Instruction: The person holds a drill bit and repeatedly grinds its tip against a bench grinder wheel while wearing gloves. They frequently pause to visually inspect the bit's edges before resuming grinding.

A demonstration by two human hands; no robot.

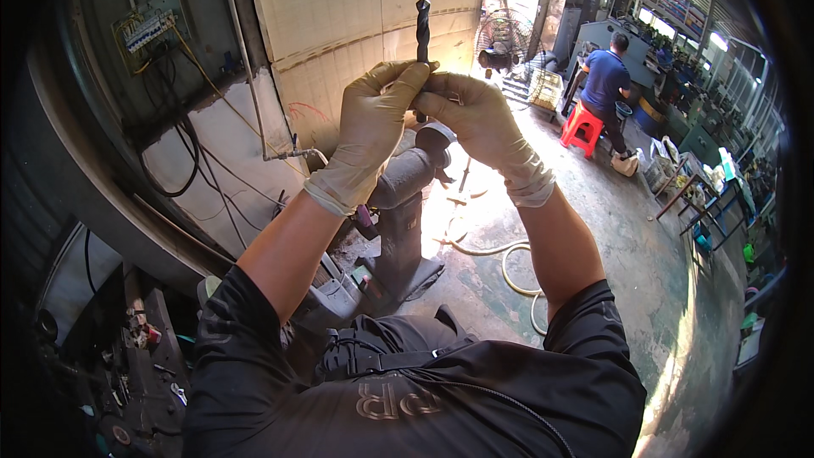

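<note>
A dark twist drill bit (422, 30) stands upright before me, its fluted tip pointing up. My left hand (378, 114), in a pale translucent glove, closes on its lower part with thumb and fingers. My right hand (480, 123), gloved alike, pinches at the same spot from the other side, its fingertips meeting the left ones. Both hands hide most of the shank; a short dark end shows beneath the fingers. Just below and behind the hands is a bench grinder (405, 178) on a dark pedestal.
A tan panel (365, 8) rises behind the hands, with a wall electrical box (148, 34) and hanging cables at left. A pale hose (509, 267) lies on the floor. Farther right, a person (606, 85) sits on a red stool (582, 129), near a fan (504, 38) and machinery.
</note>
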